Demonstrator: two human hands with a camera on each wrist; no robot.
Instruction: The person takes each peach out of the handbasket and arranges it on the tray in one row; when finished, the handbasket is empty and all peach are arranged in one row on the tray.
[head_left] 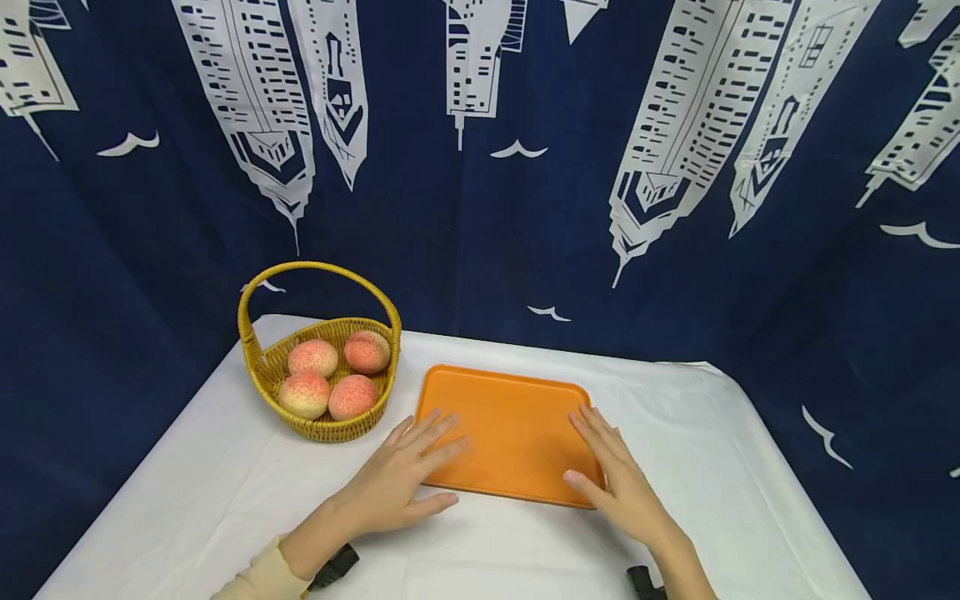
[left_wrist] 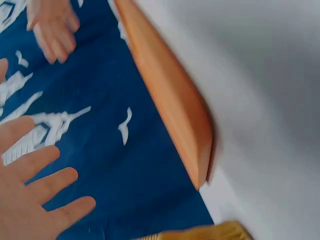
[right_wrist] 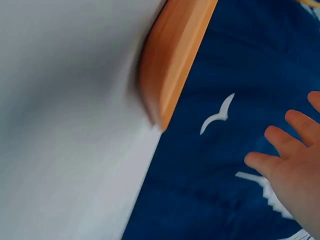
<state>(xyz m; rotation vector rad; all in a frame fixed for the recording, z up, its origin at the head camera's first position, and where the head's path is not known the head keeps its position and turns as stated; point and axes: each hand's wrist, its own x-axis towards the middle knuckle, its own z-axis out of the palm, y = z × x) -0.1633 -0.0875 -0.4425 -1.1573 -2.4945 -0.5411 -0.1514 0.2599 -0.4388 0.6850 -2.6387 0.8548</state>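
An orange rectangular tray lies on the white-covered table, bare on top. My left hand, fingers spread, hovers over its left end; in the left wrist view the hand shows apart from the tray. Over the right end is my right hand, its fingers extended too. The right wrist view has that hand with nothing in it, clear of the tray's side. Beyond my left hand stands a yellow wicker basket holding several peaches.
White cloth covers the table. Behind it hangs a dark blue curtain with white building and bird prints. The basket's tall arched handle rises at the back left. A black wrist strap is on the left wrist.
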